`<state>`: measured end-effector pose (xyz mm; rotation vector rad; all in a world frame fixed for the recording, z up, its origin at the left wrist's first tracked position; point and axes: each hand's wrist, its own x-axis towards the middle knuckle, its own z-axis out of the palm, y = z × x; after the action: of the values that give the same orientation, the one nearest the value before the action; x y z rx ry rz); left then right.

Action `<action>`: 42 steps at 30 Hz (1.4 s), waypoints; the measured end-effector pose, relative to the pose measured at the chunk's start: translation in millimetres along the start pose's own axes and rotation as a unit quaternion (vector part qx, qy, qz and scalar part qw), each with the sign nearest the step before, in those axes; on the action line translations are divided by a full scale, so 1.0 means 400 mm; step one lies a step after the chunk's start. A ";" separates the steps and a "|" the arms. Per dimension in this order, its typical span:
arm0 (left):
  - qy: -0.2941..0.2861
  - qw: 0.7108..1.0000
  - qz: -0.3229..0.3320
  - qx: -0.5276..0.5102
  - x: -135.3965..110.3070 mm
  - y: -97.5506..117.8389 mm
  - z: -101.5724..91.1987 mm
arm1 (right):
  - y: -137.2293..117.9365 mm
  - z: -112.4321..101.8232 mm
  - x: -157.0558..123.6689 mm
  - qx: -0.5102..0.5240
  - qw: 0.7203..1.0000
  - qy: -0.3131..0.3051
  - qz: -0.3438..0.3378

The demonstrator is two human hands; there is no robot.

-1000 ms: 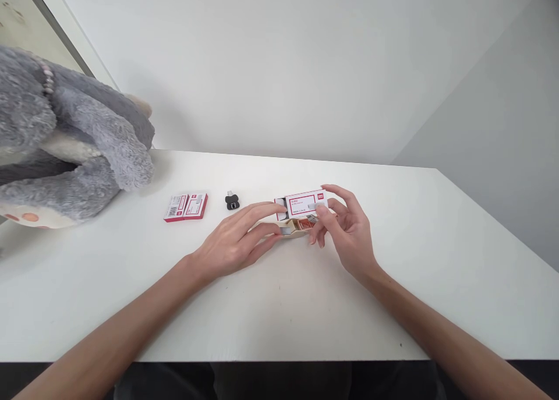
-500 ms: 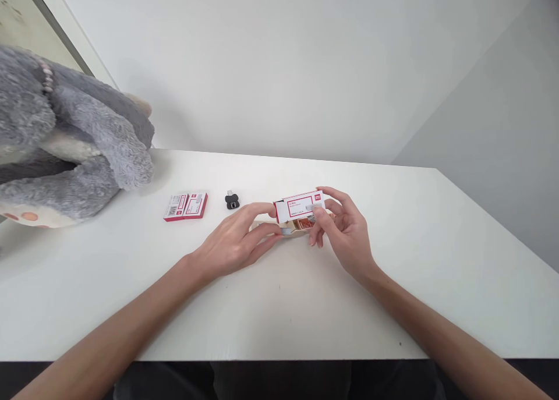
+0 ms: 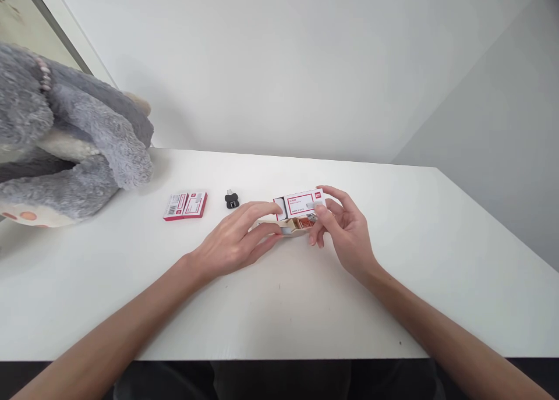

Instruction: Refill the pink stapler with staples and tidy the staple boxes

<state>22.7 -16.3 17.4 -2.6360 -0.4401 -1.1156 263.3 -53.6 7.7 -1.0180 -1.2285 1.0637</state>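
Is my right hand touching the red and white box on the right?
Touching. The head view shows the right hand gripping the box, thumb on its printed face and index finger at the top edge.

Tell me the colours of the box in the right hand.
The box is white with red markings, seen best in the head view.

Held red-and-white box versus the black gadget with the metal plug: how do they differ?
The red-and-white box is oblong and straight-edged; the black gadget has a rounded, lobed outline. The box is pale with red print, the gadget mostly dark. In view, the box looks clearly larger than the gadget. The box is gripped in the right hand, while the gadget lies untouched on the table.
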 end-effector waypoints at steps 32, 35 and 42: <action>-0.032 0.996 -0.056 -0.065 -0.014 0.004 0.001 | 0.010 0.017 -0.014 -0.024 0.999 -0.018 -0.026; -0.032 0.994 -0.070 -0.080 -0.013 0.006 0.000 | 0.009 0.013 -0.007 -0.019 1.000 -0.017 -0.011; -0.008 0.992 -0.095 -0.083 -0.012 0.006 0.011 | 0.009 -0.002 0.007 0.036 0.993 -0.107 0.030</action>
<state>23.1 -18.0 10.8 -2.7955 -0.6405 -1.2386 264.0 -50.1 4.6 -0.9081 -1.3279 1.2793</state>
